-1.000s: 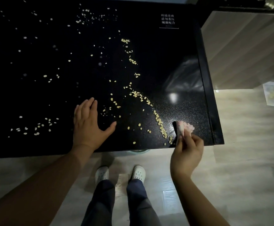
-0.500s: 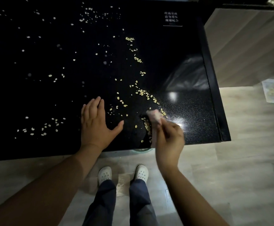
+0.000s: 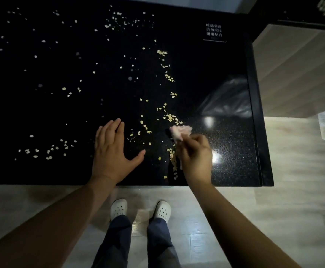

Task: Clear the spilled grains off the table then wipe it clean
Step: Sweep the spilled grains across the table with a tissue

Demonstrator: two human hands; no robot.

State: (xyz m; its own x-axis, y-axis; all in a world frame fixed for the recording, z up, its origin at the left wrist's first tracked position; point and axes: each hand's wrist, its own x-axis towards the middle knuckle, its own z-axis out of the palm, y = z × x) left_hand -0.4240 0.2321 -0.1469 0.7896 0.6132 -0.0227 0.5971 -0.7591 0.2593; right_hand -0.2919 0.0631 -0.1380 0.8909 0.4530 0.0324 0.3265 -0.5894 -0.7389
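Observation:
Pale yellow grains (image 3: 170, 118) lie scattered over the glossy black table (image 3: 233, 147), thickest in a line running from the middle down to the near edge. My right hand (image 3: 195, 157) is shut on a small pink crumpled cloth (image 3: 180, 131), which touches the tabletop among the grains close to the near edge. My left hand (image 3: 112, 151) rests flat on the table with fingers spread, holding nothing, to the left of the cloth. A short row of grains (image 3: 173, 161) lies just left of my right hand.
More grains (image 3: 49, 149) are spread at the left and far side of the table. White printed text (image 3: 214, 30) marks the far right corner. A wooden cabinet (image 3: 297, 70) stands right of the table. My white shoes (image 3: 140, 209) stand on the pale floor below the edge.
My right hand with the cloth swept left from the table's near right part into the line of grains, pushing them into a short row. My left hand stayed flat.

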